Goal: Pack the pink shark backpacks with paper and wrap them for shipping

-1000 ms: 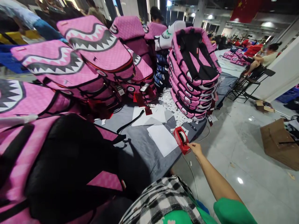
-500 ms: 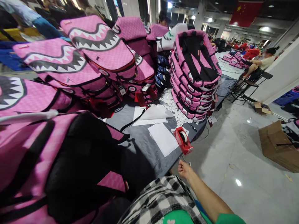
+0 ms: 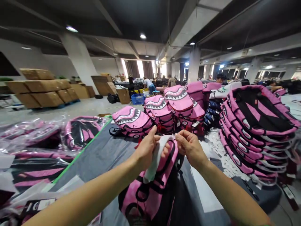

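Note:
A pink and black backpack [image 3: 164, 164] stands on the table in front of me, its top towards the stacks. A soft white wrapping strip [image 3: 154, 164] lies over its top and hangs down on the near side. My left hand [image 3: 149, 146] is closed on this strip, thumb up, with fingertips showing on its far side. At the strip's upper end, my right hand [image 3: 191, 147] is closed in a pinch. Whether a small piece of tape is also between those fingertips is too fine to make out.
Pink backpacks with a shark-mouth print [image 3: 156, 106] are piled across the back. A tall backpack stack [image 3: 256, 135] rises at the right, beside scattered white slips [image 3: 218, 157] and white paper sheets [image 3: 207, 191]. Plastic-bagged backpacks [image 3: 82, 133] lie left of the green-edged table [image 3: 94, 160].
My view has lifted and turned left. My right hand has gone from near the red tape dispenser to the white strip on the backpack. My left hand has come into view on the strip.

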Motion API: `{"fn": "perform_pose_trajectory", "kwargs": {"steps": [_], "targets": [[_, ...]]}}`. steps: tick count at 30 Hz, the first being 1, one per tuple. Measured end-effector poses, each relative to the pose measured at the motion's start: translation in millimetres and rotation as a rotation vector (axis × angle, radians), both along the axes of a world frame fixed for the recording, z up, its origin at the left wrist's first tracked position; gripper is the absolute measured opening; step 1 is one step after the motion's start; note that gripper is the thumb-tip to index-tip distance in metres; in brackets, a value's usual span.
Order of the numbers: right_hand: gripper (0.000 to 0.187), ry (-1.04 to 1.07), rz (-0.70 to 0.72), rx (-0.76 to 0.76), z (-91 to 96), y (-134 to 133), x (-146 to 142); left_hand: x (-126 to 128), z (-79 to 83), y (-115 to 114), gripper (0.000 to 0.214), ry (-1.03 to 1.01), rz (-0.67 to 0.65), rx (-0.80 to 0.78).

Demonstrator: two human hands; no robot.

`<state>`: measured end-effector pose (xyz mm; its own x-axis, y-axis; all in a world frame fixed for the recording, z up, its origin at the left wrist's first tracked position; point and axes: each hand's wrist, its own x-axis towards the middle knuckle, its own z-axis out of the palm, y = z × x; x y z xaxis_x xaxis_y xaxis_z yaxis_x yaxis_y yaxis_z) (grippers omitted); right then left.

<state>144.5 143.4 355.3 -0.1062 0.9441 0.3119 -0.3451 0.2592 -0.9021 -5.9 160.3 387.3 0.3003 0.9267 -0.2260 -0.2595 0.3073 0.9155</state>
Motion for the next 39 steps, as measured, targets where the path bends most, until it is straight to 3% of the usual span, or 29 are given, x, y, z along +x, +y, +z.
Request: {"fn": "perform_pose_trajectory", "kwargs": {"steps": [6, 12, 15, 18, 26, 30, 36, 39], "targets": [[0.053, -0.192, -0.023, -0.064, -12.4, 12.6, -4.4, 2.2, -5.7, -5.0, 0.066, 0.085, -0.051, 0.116], [0.053, -0.270, -0.030, -0.059, -18.0, 12.6, -3.2, 2.6, -12.8, -5.7, 0.034, 0.136, -0.086, 0.256], [0.052, -0.257, 0.044, -0.096, -18.8, 12.1, 1.0, -0.3, -13.4, -4.3, 0.025, 0.147, -0.128, 0.292], [0.049, -0.290, 0.133, -0.132, -17.9, 10.5, 6.0, -2.8, -11.1, -4.6, 0.021, 0.152, -0.122, 0.241], [0.037, -0.426, 0.150, -0.190, -13.5, 14.0, -0.6, -1.5, -4.7, -10.5, 0.010, 0.138, -0.043, 0.066], [0.034, -0.401, 0.177, -0.260, -10.7, 18.6, -10.5, -1.6, -2.4, -8.5, 0.012, 0.133, -0.021, 0.044], [0.033, -0.301, 0.036, -0.277, -13.2, 18.1, -11.9, -9.6, -4.2, -2.4, 0.011, 0.115, -0.073, 0.031], [0.027, -0.081, 0.195, -0.336, -14.0, 9.8, -6.4, -13.5, -8.2, -0.5, 0.011, 0.112, -0.083, 0.048]]}}
